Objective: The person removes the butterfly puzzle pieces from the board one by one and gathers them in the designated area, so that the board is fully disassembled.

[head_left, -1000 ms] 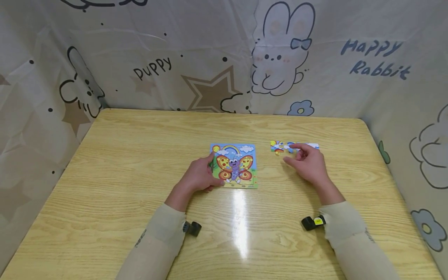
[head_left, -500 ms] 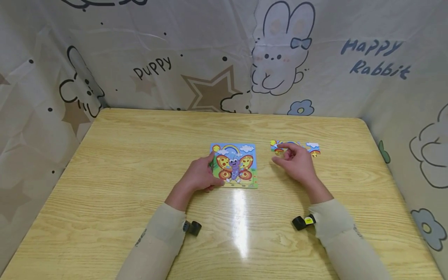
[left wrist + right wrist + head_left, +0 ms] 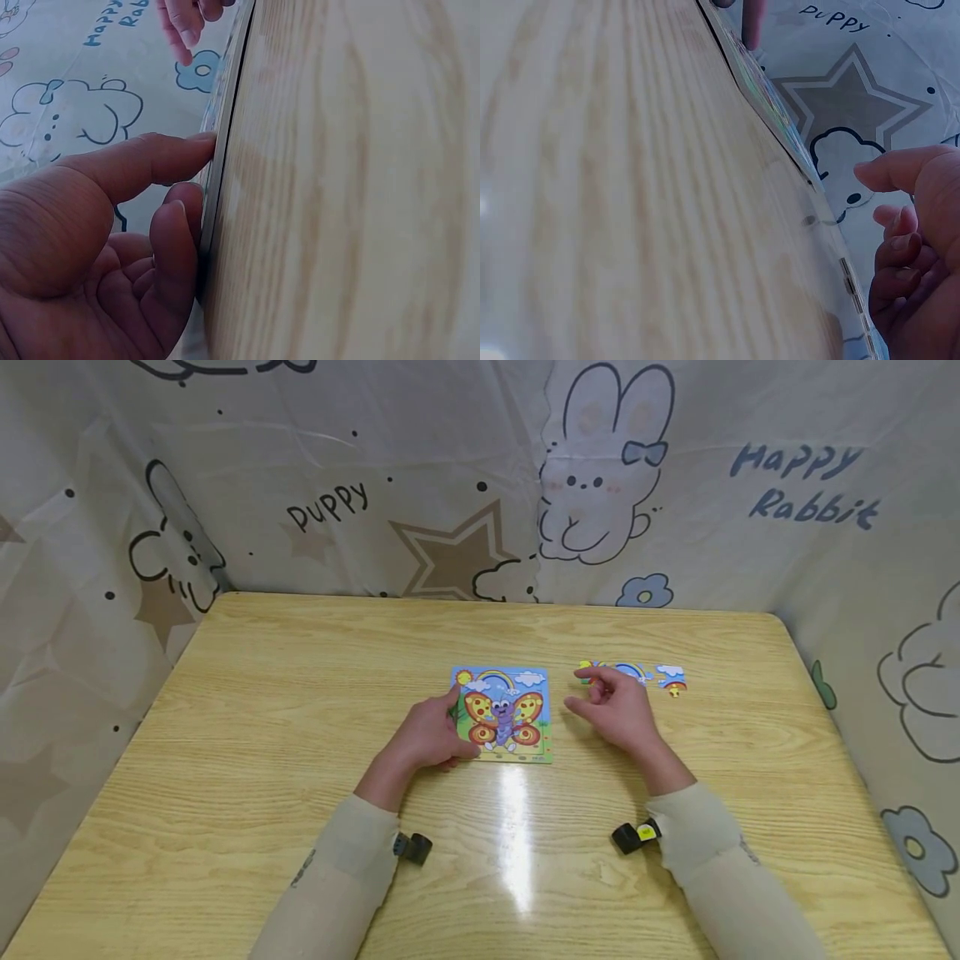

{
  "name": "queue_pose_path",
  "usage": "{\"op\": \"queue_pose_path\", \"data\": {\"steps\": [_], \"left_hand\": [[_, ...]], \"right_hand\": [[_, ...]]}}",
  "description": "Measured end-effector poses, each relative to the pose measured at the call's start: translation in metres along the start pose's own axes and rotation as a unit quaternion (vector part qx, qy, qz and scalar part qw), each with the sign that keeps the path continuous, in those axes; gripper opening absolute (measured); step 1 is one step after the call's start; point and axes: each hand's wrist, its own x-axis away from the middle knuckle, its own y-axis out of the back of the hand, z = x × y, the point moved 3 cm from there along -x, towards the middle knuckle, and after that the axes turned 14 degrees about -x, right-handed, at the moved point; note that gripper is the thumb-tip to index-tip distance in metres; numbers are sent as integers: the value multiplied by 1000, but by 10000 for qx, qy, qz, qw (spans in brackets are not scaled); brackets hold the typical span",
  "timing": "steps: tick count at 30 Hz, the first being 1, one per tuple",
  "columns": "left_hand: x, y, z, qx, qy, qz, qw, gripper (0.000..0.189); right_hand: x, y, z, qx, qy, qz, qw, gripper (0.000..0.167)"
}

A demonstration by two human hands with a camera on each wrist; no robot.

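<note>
A square butterfly puzzle board [image 3: 517, 718] lies flat on the table, printed with a sun, rainbow and clouds. My left hand [image 3: 431, 731] holds it by its left edge; in the left wrist view the thumb of this hand [image 3: 97, 225] rests on the board's rim and the other fingers curl beside it. To the right of the board hovers my right hand [image 3: 618, 710], thumb and index finger apart with nothing between them. It partly hides a row of loose puzzle pieces [image 3: 628, 672]. In the right wrist view the pieces [image 3: 859, 307] lie flat near the right hand [image 3: 922, 225].
The wood-grain table [image 3: 300, 660] extends around the board. A printed curtain [image 3: 435, 468] hangs behind and along the sides. Each sleeve cuff carries a small black wrist camera, such as the left one [image 3: 416, 848].
My right hand has moved left along the row of pieces toward the board, uncovering the pieces at the row's right end. My left hand and the board have stayed put.
</note>
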Motion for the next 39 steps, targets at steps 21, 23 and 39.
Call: {"op": "queue_pose_path", "data": {"steps": [21,23,39], "left_hand": [[-1,-3,-11,-44,58,158,9998,109],[-1,-3,-11,9,86,195,9998,109],[-4,-6,-9,67,137,258,9996,112]], "right_hand": [[0,-6,8,-228,0,-94,9997,42],[0,-7,9,-283,33,-95,9995,42],[-5,-27,12,-577,208,234,9978,40]]}}
